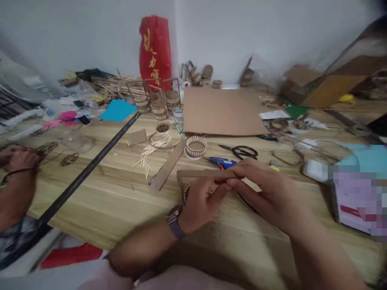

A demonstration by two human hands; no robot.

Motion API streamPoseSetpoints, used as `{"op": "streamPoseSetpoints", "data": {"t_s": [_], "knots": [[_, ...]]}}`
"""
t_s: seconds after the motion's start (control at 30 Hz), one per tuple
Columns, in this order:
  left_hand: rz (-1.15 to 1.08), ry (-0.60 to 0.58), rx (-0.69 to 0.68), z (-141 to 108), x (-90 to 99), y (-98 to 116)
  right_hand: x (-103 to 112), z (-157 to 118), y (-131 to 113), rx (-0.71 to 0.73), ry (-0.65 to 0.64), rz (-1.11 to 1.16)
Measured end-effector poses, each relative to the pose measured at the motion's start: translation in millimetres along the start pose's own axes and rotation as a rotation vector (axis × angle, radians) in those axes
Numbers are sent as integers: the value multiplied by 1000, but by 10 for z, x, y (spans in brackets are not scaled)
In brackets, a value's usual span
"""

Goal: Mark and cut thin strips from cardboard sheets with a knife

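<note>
My left hand (201, 203) is closed around a small basket (186, 192) with a striped stick wall, mostly hidden behind the fingers. A bent brown cardboard strip (202, 174) forms a squared handle over it. At the strip's right end, my right hand (269, 189) pinches the corner between thumb and fingers. Just beyond the hands lies a blue glue gun (220, 162), partly covered by the right hand. Black-handled scissors (243, 151) rest behind it. A round striped stick ring (196, 147) stands to the left of the scissors, near a flat cardboard strip (169, 166).
Loose sticks (154, 150) lie scattered at centre left. Finished handled baskets (159, 108) stand before a red bag (155, 50). A large cardboard sheet (222, 110) lies at the back. A phone (352, 205) is at right. Another person's hands (22, 159) are at left, beyond a black bar (93, 163).
</note>
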State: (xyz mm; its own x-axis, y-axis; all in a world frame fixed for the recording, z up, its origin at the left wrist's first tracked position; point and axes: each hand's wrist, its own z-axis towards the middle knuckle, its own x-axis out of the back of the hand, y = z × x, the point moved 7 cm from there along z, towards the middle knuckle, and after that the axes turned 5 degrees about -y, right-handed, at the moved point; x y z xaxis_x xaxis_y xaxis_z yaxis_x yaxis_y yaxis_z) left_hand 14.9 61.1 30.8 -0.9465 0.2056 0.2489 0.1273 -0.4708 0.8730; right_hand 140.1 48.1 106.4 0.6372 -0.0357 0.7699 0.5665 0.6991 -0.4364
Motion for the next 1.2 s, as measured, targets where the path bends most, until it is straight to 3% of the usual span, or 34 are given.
{"op": "streamPoseSetpoints", "data": {"t_s": [0.3,0.5,1.2], "knots": [[-315,-112,184,-9,-122,-207,17,-2,-34,24,15,38],[-543,-157,228,21,-180,-251,20,4,-33,14,8,36],[-974,-179,383,-3,-295,-334,27,14,-71,45,8,4]]}}
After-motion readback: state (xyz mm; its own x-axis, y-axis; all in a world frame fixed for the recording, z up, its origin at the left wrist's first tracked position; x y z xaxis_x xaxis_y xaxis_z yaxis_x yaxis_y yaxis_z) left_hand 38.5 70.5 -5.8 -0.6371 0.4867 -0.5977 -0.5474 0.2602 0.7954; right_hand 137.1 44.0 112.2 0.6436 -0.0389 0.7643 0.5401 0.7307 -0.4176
